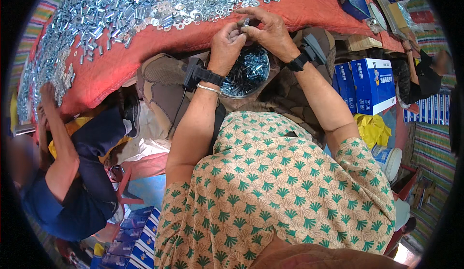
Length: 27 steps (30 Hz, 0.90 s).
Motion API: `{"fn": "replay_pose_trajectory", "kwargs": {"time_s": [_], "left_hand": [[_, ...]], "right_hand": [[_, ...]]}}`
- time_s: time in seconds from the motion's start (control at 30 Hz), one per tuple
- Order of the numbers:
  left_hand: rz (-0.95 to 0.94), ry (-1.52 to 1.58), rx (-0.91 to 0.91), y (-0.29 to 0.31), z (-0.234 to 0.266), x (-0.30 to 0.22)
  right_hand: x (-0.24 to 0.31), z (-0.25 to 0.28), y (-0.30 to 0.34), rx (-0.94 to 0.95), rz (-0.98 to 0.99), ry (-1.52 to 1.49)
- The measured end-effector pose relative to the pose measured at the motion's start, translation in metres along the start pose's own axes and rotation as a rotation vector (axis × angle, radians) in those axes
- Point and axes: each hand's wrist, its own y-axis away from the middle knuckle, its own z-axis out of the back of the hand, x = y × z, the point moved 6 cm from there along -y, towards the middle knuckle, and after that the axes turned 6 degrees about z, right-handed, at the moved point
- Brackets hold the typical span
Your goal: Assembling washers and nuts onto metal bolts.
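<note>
Both hands meet at the near edge of the bench (316, 15), whose top is spread with red cloth. The left hand (227, 46) is drawn in narrow, its thumb and fingers pinched at a small metal piece (246, 22). The right hand (269, 31) pinches the same piece from the other side, its index finger arched above it (the fingers hide much of its shape). Each wrist wears a black strap (297, 62), and the left also has a pale bracelet (209, 88).

Just below the hands, between the person's knees, stands a round container (240, 96) with metal sleeves (251, 71) heaped inside. More loose sleeves (96, 10) cover the far left of the bench, and flat washers (193, 10) lie mixed among them nearer the hands. A blue tray (355, 0) sits at the upper right.

To the right are blue-and-white boxes (372, 85), a yellow bag (372, 129) and a white bucket (388, 161). At the left, a co-worker in dark blue (72, 206) reaches toward the scattered hardware.
</note>
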Motion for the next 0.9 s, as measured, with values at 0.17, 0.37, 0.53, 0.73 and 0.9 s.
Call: {"fn": "replay_pose_trajectory", "kwargs": {"time_s": [0.17, 0.37, 0.53, 0.73, 0.9], "left_hand": [[0.055, 0.001, -0.057, 0.002, -0.002, 0.001], [0.127, -0.064, -0.214, 0.006, 0.014, 0.004], [0.178, -0.029, -0.23, 0.009, 0.02, 0.006], [0.148, 0.001, -0.225, 0.008, 0.02, 0.002], [0.212, -0.027, -0.174, 0.008, 0.013, 0.002]], "right_hand": [[-0.02, -0.001, 0.005, -0.013, -0.116, -0.422], [-0.059, 0.03, -0.031, -0.091, -0.118, 0.007], [-0.066, 0.021, -0.052, -0.088, 0.229, 0.494], [-0.065, 0.012, -0.052, -0.028, 0.223, 0.59], [-0.093, 0.053, -0.045, -0.208, -0.06, 0.2]]}}
